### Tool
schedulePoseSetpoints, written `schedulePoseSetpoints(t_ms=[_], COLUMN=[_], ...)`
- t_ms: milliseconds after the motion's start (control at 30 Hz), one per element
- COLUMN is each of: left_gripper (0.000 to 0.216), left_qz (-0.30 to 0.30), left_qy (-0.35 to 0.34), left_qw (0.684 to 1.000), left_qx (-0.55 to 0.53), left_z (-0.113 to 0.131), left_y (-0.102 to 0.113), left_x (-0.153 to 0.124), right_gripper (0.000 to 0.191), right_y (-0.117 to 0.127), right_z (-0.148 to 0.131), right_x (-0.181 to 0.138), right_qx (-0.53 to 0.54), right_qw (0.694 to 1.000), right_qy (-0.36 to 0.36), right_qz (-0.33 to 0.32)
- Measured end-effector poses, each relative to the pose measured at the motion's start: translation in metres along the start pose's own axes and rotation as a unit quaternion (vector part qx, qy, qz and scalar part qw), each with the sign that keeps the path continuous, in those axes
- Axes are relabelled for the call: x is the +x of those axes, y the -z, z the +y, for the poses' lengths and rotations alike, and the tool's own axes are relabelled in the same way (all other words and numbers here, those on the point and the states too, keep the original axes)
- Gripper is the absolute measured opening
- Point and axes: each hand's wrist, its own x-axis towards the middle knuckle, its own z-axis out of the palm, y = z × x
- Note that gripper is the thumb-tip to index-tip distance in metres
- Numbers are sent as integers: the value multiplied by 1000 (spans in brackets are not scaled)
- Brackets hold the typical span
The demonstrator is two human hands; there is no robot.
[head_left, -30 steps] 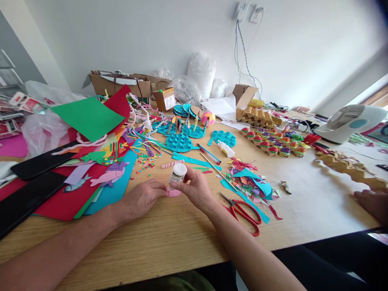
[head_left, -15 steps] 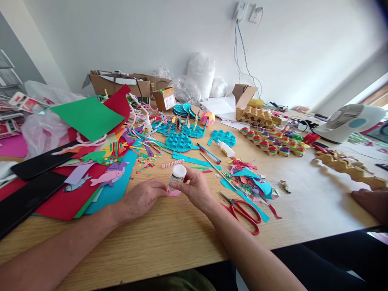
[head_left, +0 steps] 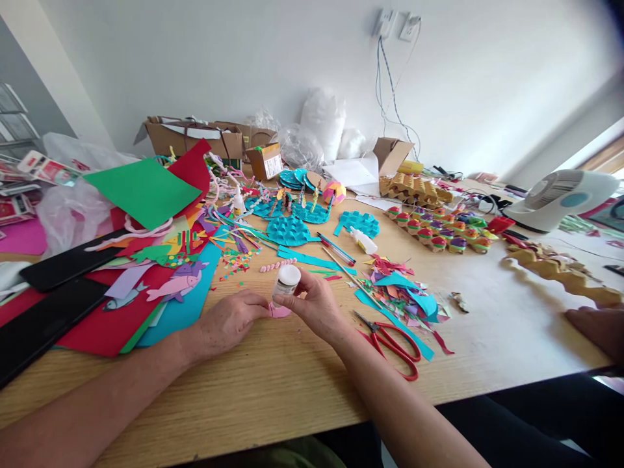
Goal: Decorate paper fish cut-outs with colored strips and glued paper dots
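Observation:
My right hand (head_left: 316,302) is closed around a small white-capped bottle (head_left: 286,283), held tilted over a little pink paper piece (head_left: 279,311) on the table. The fingers of my left hand (head_left: 233,317) pinch or press the left edge of that pink paper. Just beyond the bottle lies a pink twisted strip (head_left: 277,264). To the right of my right hand rest red-handled scissors (head_left: 390,341) on a blue paper strip (head_left: 409,338). What the bottle's lower end touches is hidden by my fingers.
Paper scraps (head_left: 404,289) are heaped at right, near a white glue bottle (head_left: 363,241). Coloured paper sheets (head_left: 141,192) and paper fish (head_left: 178,285) lie at left. Blue egg-carton pieces (head_left: 287,231) stand behind. A white fan (head_left: 560,198) and another person's hand (head_left: 595,331) are at far right.
Both hands keep their places, with the bottle still over the pink paper. The whole view has shifted very slightly.

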Motion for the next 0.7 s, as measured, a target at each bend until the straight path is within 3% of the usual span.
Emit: schedulePoseSetpoints(t_ms=[700], left_gripper=[35], left_qz=[-9], left_qy=[-4], left_qw=[1000], left_qx=[16], left_z=[0], left_y=[0], left_x=[1], right_gripper=[20], right_y=[-1], right_z=[5], right_x=[0], right_qx=[6], right_qw=[1000], right_qy=[-1], right_qz=[7])
